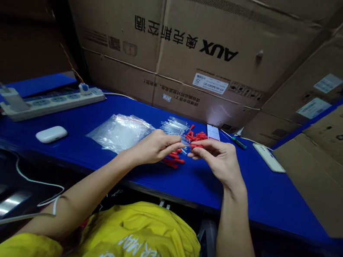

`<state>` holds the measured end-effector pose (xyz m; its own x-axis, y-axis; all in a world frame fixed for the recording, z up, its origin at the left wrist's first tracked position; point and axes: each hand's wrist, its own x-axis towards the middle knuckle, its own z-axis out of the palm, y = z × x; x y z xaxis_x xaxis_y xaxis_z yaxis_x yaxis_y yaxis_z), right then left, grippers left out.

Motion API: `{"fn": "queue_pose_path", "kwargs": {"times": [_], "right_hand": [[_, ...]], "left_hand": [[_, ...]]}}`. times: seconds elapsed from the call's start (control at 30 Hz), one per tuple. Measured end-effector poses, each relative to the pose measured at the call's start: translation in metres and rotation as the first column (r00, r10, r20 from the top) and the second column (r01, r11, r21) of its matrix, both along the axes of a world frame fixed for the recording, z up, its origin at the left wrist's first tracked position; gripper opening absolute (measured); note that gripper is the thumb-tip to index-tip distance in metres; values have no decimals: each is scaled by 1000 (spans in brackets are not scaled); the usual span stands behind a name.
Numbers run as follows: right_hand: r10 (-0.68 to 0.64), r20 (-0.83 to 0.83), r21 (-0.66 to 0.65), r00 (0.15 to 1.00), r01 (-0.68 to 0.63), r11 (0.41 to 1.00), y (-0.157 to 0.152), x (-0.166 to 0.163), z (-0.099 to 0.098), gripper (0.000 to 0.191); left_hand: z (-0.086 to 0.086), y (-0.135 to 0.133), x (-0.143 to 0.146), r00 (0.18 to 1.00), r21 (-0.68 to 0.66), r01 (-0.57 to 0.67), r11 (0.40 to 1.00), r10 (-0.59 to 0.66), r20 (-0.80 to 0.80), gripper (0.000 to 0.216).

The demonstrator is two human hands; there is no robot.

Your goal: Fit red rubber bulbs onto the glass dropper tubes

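Note:
My left hand is closed in a pinch, with a thin clear stick-like piece between thumb and forefinger. Facing it, my right hand pinches a small red rubbery-looking piece. The two pieces meet or nearly meet between my fingertips; I cannot tell whether they are joined. Just beyond the hands lies a pile of thin clear sticks, beside a heap of loose red pieces. Several longer red-ended pieces rest under and in front of my left hand, partly hidden by it. Clear plastic bags lie left of my left hand.
On the blue table are a white power strip, a white earbud case, a screwdriver, a white card and a pale phone. Big cardboard sheets wall off the back and right. A white cable hangs at left.

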<state>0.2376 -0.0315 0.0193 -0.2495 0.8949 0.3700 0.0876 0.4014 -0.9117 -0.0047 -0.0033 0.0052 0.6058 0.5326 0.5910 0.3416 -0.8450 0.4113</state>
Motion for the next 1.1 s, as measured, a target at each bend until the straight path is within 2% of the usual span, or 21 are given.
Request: {"fn": "queue_pose_path", "kwargs": {"times": [0.2,0.33,0.53,0.87,1.1], "right_hand": [[69,32,-37,997,-68,997,1,9,4,24],[24,-60,2,998,-24,1000,1,9,8,29],[3,-63,6,998,-2,1000,4,7,6,25],[-26,-64,-32,998,24,999,3,4,5,27],[-47,-81,-54,996,43,998,2,2,4,28]], "left_hand": [[-2,-2,4,1000,31,3,1000,-3,-11,40],[-3,-4,8,996,98,-66,993,60,64,41],[-8,0,5,986,180,-162,970,151,75,37],[-3,-1,1,996,127,-62,990,54,67,34],[-1,-4,2,997,65,-43,997,39,67,31]]}}
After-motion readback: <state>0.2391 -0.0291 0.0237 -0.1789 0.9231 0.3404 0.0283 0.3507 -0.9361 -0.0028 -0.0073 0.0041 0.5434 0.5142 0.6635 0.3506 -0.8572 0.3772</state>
